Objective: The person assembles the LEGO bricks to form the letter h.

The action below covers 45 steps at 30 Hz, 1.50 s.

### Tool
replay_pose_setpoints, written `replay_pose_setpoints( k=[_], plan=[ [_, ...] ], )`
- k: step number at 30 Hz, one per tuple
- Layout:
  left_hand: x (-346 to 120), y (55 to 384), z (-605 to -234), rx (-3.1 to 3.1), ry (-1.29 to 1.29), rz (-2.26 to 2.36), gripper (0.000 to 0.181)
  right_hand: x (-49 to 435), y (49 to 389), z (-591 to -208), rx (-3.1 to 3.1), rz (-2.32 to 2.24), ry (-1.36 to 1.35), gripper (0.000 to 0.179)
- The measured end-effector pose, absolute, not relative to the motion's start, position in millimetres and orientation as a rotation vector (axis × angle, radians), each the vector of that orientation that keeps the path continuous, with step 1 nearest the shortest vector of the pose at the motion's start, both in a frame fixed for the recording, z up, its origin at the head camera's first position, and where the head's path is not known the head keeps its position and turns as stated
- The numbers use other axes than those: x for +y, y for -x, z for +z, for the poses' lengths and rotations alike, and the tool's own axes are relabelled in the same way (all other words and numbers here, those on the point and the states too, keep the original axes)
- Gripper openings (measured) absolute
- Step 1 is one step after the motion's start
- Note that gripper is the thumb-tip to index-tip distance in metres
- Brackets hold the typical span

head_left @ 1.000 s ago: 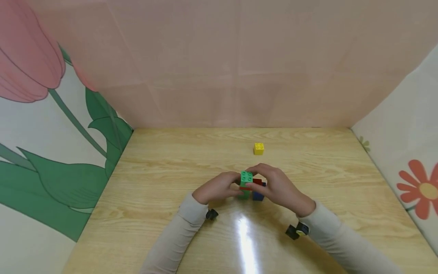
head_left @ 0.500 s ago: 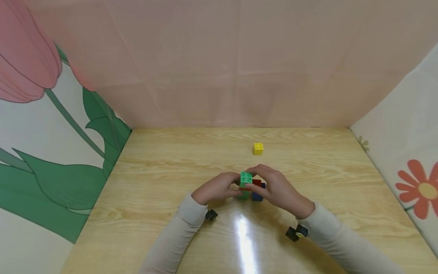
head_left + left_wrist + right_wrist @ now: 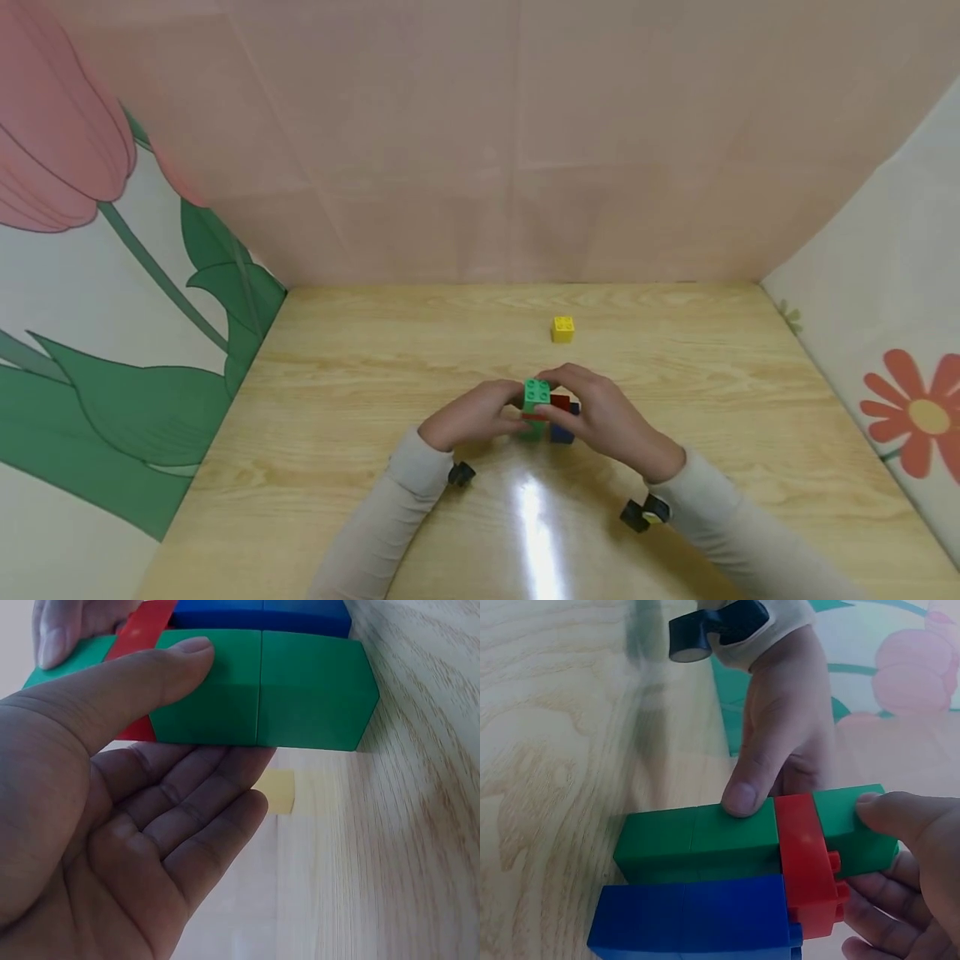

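On the table rises a joined build of toy building bricks. Two green bricks [image 3: 315, 690] form one column, with two blue bricks [image 3: 690, 915] stacked beside it. A red brick [image 3: 806, 862] lies across the top of the green column and reaches over the blue one. Another green brick [image 3: 536, 392] sits on the red brick, above the green column. My left hand [image 3: 476, 414] holds the green column, thumb on one side and fingers on the other. With thumb and fingers, my right hand [image 3: 611, 412] pinches the top green brick. The right hand partly hides the blue bricks in the head view.
A yellow brick [image 3: 562, 329] stands alone farther back on the wooden table [image 3: 390, 333]. A plain pinkish wall [image 3: 420, 167] closes the back. Flower-patterned panels stand at left and right. Both wrists wear small black cameras.
The head view has shifted slightly. Both hands keep the same hold on the bricks, with no clear movement of the build.
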<state>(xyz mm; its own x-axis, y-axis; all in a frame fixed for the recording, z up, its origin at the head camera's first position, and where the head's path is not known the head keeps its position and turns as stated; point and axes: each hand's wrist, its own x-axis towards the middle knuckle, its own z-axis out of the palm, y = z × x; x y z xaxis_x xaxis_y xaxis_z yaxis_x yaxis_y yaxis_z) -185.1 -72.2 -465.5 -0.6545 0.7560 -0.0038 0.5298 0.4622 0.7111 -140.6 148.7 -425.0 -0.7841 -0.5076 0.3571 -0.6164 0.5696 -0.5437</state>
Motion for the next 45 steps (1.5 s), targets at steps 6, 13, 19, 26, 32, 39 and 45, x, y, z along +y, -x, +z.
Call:
replay_pose_setpoints(
  k=[6, 13, 19, 26, 32, 39, 45],
  plan=[
    [-73.1, 183.9, -469.4, 2.381, -1.083, 0.998, 0.017, 151.2, 140.7, -424.2, -2.672, 1.061, -0.933, 0.035],
    [-70.8, 184.2, -470.5, 2.372, -1.048, 1.02, 0.021, 173.7, 158.1, -423.7, -2.689, 1.13, -0.849, 0.026],
    [-71.3, 187.6, -467.5, 2.382, -1.013, 1.021, 0.022, 188.7, 185.0, -425.9, -2.663, 1.183, -0.7, 0.032],
    [-74.5, 189.8, -466.7, 2.389, -1.008, 1.004, 0.024, 200.6, 215.8, -442.2, -2.712, 1.161, -0.561, 0.062],
    [-75.0, 189.0, -465.3, 2.398, -1.025, 1.002, 0.024, 204.3, 242.4, -463.9, -2.75, 1.242, -0.534, 0.086],
    [-74.1, 187.6, -465.7, 2.397, -1.011, 0.987, 0.023, 206.3, 263.4, -487.0, -2.842, 1.241, -0.366, 0.09],
    [-74.3, 188.3, -466.4, 2.406, -1.014, 0.971, 0.023, 202.7, 274.2, -496.1, -2.822, 1.299, -0.382, 0.082]
  ],
)
